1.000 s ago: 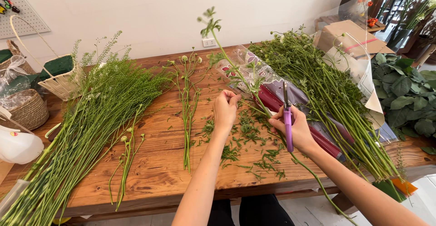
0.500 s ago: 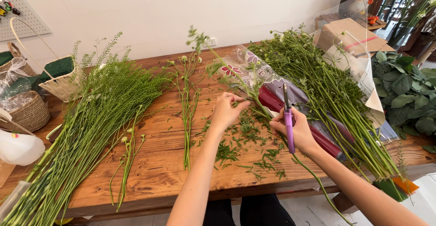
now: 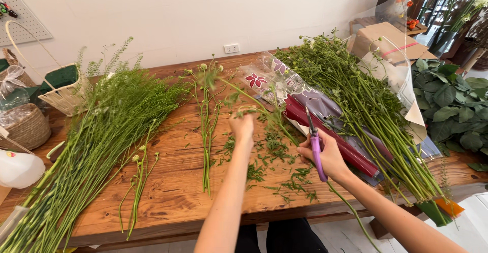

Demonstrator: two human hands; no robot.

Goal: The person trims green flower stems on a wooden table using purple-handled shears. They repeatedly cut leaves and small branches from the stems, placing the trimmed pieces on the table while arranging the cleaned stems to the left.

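A long wooden plank table (image 3: 168, 202) fills the view, running along a white wall (image 3: 203, 9). On its left half lies a broad sheaf of thin feathery green stems (image 3: 96, 131), spreading from the front left corner toward the back edge. On the right half a second thick bundle of long green flower stems (image 3: 366, 105) lies on a clear and dark red plastic wrapping sleeve (image 3: 325, 121), its cut ends reaching past the front right corner. At the back left corner stand a white woven basket with green foam (image 3: 63, 88) and a round brown wicker basket (image 3: 23, 128). A few trimmed bare stems (image 3: 206, 131) lie near the table's middle, pointing from back to front.

The right hand (image 3: 328, 156), near the front edge right of centre, is closed around purple-handled floral scissors (image 3: 315, 149) and also grips a single long green flower stem (image 3: 264, 111), which slants from that hand up and left over the table. The left hand (image 3: 242, 126) is blurred, its fingers pinched on the same stem's foliage further up. Small stripped green leaves (image 3: 274, 166) are scattered on the wood between and in front of the hands.
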